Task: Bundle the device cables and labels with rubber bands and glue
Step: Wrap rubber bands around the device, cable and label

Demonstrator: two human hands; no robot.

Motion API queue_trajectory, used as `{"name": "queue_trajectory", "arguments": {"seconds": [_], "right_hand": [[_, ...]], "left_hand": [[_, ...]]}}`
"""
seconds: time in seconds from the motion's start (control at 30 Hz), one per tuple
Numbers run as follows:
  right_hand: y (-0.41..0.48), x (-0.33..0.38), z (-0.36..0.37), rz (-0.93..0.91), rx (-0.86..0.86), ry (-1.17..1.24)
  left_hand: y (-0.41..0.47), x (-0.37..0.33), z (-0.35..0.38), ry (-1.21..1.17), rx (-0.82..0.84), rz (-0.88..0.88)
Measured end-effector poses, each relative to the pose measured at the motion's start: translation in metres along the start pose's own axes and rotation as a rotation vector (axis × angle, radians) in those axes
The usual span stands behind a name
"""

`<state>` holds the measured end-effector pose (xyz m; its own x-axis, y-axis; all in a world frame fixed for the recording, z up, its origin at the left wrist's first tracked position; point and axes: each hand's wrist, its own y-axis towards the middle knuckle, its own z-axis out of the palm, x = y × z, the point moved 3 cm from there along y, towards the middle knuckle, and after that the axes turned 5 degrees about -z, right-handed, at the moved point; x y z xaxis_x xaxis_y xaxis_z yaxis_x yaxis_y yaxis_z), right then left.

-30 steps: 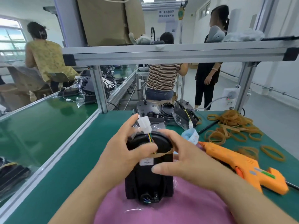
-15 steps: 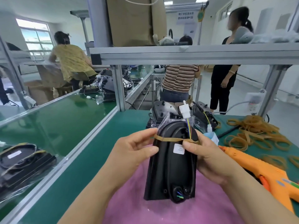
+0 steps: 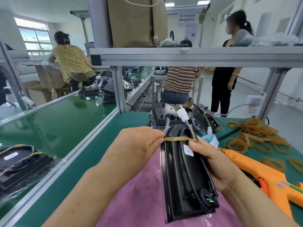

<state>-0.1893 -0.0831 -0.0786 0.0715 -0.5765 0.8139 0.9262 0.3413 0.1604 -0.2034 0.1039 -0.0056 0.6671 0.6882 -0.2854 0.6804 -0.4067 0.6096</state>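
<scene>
A long black plastic device (image 3: 183,174) in a clear bag stands tilted above a pink cloth (image 3: 141,197). Its coloured cable runs up the right edge to a white connector (image 3: 182,114), and a small white label (image 3: 188,149) sits on its face. A tan rubber band (image 3: 177,138) stretches across the upper part. My left hand (image 3: 139,148) pinches the band's left end. My right hand (image 3: 211,161) grips the device's right side, thumb on the band's right end.
An orange glue gun (image 3: 265,176) lies at the right on the green bench (image 3: 91,154). A heap of rubber bands (image 3: 255,133) is behind it. More black devices (image 3: 165,115) stand at the back, bagged ones (image 3: 19,163) at far left. Other people work beyond the aluminium frame (image 3: 196,57).
The device has been lifted and turned more edge-on. The band has moved higher and is pulled taut across the top, my left hand now pinching its left end.
</scene>
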Motion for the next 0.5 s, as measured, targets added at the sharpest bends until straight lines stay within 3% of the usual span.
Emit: {"name": "queue_trajectory", "arguments": {"seconds": [0.33, 0.5], "right_hand": [[0.001, 0.001, -0.005, 0.035, -0.067, -0.030], [0.007, 0.005, -0.008, 0.181, -0.166, -0.047]], "left_hand": [[-0.012, 0.009, 0.018, -0.110, -0.126, -0.061], [-0.023, -0.001, 0.042, 0.060, -0.038, 0.209]]}}
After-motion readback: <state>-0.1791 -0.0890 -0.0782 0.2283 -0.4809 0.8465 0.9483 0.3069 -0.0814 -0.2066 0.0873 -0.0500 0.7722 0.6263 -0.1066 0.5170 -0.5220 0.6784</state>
